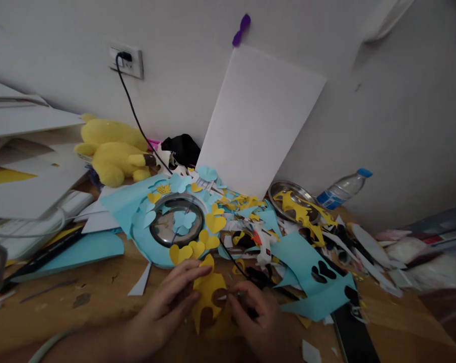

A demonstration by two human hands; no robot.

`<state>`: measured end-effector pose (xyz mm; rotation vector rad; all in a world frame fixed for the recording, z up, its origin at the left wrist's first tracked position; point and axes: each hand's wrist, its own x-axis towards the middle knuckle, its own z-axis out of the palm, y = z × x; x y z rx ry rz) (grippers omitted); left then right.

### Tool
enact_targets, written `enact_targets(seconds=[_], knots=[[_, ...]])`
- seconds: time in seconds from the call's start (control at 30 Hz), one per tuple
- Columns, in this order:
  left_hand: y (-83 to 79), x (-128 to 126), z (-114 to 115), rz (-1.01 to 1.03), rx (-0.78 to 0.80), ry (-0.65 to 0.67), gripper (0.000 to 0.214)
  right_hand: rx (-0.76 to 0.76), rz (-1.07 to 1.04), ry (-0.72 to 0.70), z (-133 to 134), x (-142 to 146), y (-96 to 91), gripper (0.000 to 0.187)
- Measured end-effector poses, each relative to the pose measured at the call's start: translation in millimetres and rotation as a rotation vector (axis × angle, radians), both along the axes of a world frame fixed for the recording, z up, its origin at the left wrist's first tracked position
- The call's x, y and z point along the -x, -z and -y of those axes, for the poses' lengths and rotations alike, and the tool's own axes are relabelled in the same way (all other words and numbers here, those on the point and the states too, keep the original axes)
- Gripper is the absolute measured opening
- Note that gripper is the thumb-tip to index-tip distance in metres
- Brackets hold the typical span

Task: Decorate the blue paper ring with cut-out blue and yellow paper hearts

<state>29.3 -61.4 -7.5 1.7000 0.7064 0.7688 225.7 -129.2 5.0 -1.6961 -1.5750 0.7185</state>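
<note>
Evidently, a scuffed brown wooden bench (99, 297) carries everything; resting both wrists on it should steady fine work. Towards its far edge lies a ring wrapped in smooth light-blue paper (140, 247), dressed with crisp yellow paper hearts (214, 222). The left hand (167, 297) reaches its fingers over the paper; whether the thumb pinches, I cannot tell. The right hand (256, 310) is clamped on a tool. Between them, well apart from the bench's right edge, is a thin yellow paper piece (205, 287) with rounded notches; keeping it taut beside a notch should prevent tearing. Smallest, the tool's pale pointed tip (222, 297) meets a notch; short, light strokes suit it.
</note>
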Motion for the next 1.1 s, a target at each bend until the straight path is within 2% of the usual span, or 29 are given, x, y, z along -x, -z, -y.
enact_targets(seconds=[0.17,0.27,0.37,0.43,0.5,0.57,0.63,0.73,0.8,0.9,1.1], knots=[[-5.7,-9.4,-2.5,0.075,0.047,-0.098,0.033,-0.340,0.233,-0.026,-2.4,-0.5,-7.8,0.013],[-6.8,-14.8,-3.2,0.128,0.189,-0.109,0.025,-0.464,0.219,0.063,0.2,-2.2,-8.6,0.014],[-5.1,-16.9,-2.5,0.174,0.332,-0.045,0.027,-0.698,0.218,0.171,6.7,-3.9,-5.2,0.020],[-4.2,-16.3,-2.0,0.139,0.333,-0.024,0.026,-0.860,0.279,0.196,11.1,-3.7,-4.1,0.020],[-4.8,-15.1,-2.1,0.060,0.237,-0.006,0.021,-0.927,0.359,0.171,13.8,-1.9,-6.0,0.021],[-7.3,-14.1,-3.0,-0.007,0.126,0.029,0.018,-0.916,0.456,0.074,13.7,1.1,-10.7,0.020],[-10.9,-13.9,-3.9,-0.040,0.081,0.057,0.019,-0.866,0.545,-0.022,10.7,4.2,-15.9,0.016],[-15.7,-13.8,-4.2,-0.058,0.102,0.064,0.025,-0.784,0.631,-0.126,4.0,6.1,-18.9,0.012],[-17.1,-13.5,-4.0,-0.056,0.125,0.084,0.029,-0.747,0.642,-0.161,0.7,5.2,-15.8,0.018],[-16.2,-13.4,-3.8,-0.038,0.199,0.096,0.032,-0.712,0.596,-0.165,-0.7,2.8,-6.8,0.024],[-13.6,-16.2,-2.4,0.134,0.500,0.144,0.025,-0.637,0.524,-0.070,2.2,2.1,6.3,0.034]])
